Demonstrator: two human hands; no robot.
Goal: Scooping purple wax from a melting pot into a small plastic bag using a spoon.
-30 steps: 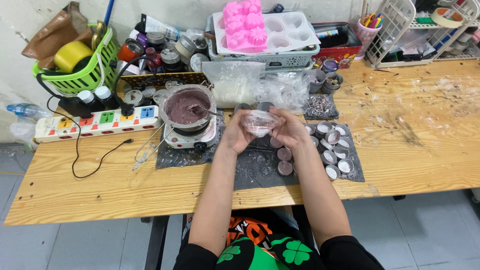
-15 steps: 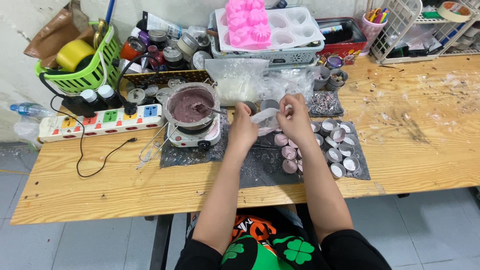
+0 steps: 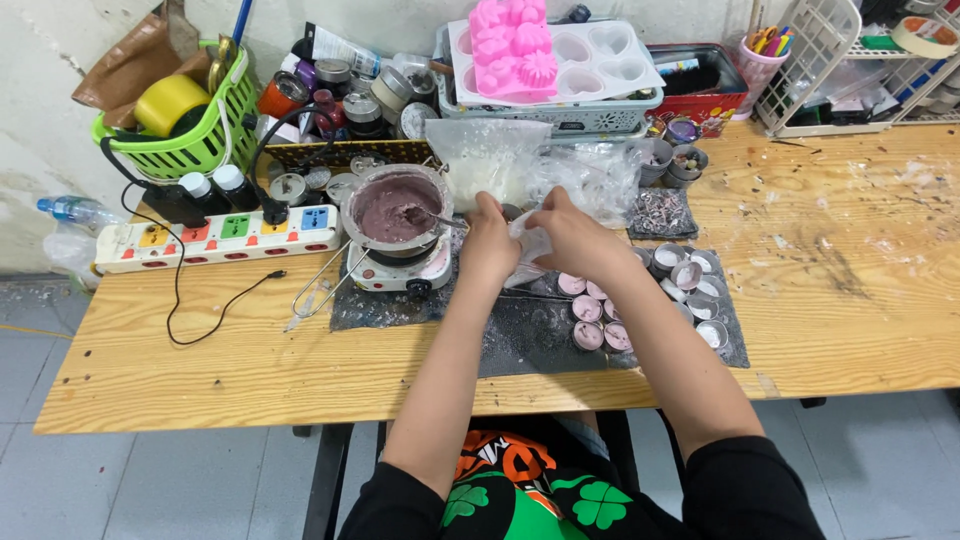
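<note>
My left hand (image 3: pixel 490 243) and my right hand (image 3: pixel 573 235) are close together over a dark mat (image 3: pixel 520 335), both gripping a small clear plastic bag (image 3: pixel 530 243) between them. Just left of my left hand a metal pot of purple-brown paste (image 3: pixel 392 209) sits on a small white hotplate (image 3: pixel 400 273), with a spoon in it. Below and right of my right hand lie several small round metal cups (image 3: pixel 590 310), some filled with pink, some whitish. A larger clear bag of white flakes (image 3: pixel 483 160) stands behind my hands.
A white power strip (image 3: pixel 215 237) with a black cable lies at the left, a green basket (image 3: pixel 185 125) behind it. Jars and tins crowd the back, with a pink mould (image 3: pixel 512 50) on a white tray. A white wire rack (image 3: pixel 820 65) stands back right. Wooden table (image 3: pixel 850 270).
Both hands with the small bag have moved away from me, toward the big bag of flakes, and the bag is now more hidden between my fingers.
</note>
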